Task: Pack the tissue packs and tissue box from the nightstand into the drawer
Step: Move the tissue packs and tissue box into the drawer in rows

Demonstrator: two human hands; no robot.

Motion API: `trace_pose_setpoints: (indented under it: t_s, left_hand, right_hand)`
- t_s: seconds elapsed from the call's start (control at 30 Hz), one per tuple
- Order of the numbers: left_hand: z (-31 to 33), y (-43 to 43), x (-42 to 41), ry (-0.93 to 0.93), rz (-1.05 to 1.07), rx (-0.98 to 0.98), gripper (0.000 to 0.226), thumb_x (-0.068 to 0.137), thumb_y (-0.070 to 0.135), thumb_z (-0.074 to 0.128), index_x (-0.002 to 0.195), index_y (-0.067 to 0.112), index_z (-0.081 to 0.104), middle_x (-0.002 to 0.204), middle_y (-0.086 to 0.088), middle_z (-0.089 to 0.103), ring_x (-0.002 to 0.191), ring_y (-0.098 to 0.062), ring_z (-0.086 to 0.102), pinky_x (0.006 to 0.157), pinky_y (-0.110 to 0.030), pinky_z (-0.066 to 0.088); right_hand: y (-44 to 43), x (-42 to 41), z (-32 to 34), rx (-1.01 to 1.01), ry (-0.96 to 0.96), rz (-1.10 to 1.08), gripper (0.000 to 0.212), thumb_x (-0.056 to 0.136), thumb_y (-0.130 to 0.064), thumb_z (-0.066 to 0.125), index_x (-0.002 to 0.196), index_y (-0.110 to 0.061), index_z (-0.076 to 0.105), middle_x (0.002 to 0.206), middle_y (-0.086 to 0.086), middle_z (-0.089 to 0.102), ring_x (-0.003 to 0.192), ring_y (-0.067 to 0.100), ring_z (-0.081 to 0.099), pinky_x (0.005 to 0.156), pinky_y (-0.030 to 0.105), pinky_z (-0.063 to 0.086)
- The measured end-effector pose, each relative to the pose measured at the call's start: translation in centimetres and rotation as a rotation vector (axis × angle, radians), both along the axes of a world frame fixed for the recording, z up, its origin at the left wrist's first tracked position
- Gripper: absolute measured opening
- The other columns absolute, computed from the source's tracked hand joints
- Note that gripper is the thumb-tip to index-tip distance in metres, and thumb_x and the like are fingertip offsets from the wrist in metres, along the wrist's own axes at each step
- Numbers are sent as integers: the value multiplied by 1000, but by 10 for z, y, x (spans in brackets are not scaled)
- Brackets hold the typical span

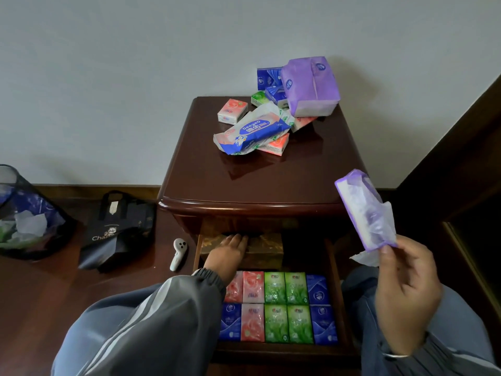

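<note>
The open drawer [332,256] of the dark wooden nightstand [260,183] holds two neat rows of small tissue packs [276,308] in pink, green and blue. Behind them lies a gold-brown tissue box [267,249]. My left hand [230,249] rests flat on that box, fingers straight, reaching under the nightstand top. My right hand [404,289] pinches the lower end of a purple soft tissue pack [364,210], held up to the right of the drawer. On the nightstand top remain a large purple pack [311,85], a wet-wipe pack [253,130] and several small packs [232,111].
On the floor to the left stand a dark tote bag [116,232], a white controller [177,253] and a mesh bin [24,213] with rubbish. A dark wooden bed frame [461,164] rises on the right. The wall is right behind the nightstand.
</note>
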State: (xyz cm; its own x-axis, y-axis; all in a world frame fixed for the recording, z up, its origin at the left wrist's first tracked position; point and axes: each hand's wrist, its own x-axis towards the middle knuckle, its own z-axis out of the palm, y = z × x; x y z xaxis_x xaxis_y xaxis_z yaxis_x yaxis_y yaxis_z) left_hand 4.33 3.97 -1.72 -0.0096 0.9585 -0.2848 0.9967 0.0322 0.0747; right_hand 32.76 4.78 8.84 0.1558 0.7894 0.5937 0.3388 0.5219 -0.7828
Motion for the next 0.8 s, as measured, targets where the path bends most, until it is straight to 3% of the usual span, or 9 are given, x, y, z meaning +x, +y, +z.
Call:
trace_pose_setpoints:
  t_s: [0.23,0.37,0.5,0.63,0.7,0.8]
  left_hand:
    - [-24,8,1,-18,56,-7,75,89,-6,48,153,13,12,159,-9,19,147,-28,19,116,-35,26]
    - [-32,1,-1,1,30,-119,80,90,-6,46,154,15,4,160,-8,15,147,-28,17,111,-36,34]
    - [-31,-6,-5,43,-33,-180,74,93,0,43,154,16,5,159,-10,19,145,-29,22,108,-40,38]
    - [-25,-8,-2,13,-6,-156,74,92,0,46,154,17,9,158,-8,21,144,-27,23,109,-39,37]
    - [-23,-12,0,23,-1,-161,74,95,3,45,154,17,4,161,-5,12,148,-25,14,115,-39,30]
    - [-19,-25,-1,51,-5,-191,70,99,13,40,154,17,-2,163,-3,-3,150,-22,0,121,-43,13]
  right_hand:
    - [2,0,-4,7,-63,-17,27,95,-31,52,107,-7,57,112,-34,53,100,-6,57,79,5,44]
    - [2,1,-5,20,-105,-25,26,95,-29,52,107,-6,57,104,-12,61,100,-4,57,80,8,45]
    - [2,4,-3,36,-147,-19,23,95,-24,52,104,-3,57,106,-11,59,100,1,58,82,10,46]
    - [-3,4,7,43,-189,-6,27,94,-22,52,101,2,60,98,4,60,99,-1,57,80,10,46]
    - [-7,4,19,26,-212,41,28,93,-25,51,100,0,61,98,-7,61,97,-6,56,79,7,45]
    - [-16,7,48,-28,-234,187,20,91,-37,51,102,-22,58,100,-30,58,91,-6,59,76,4,45]
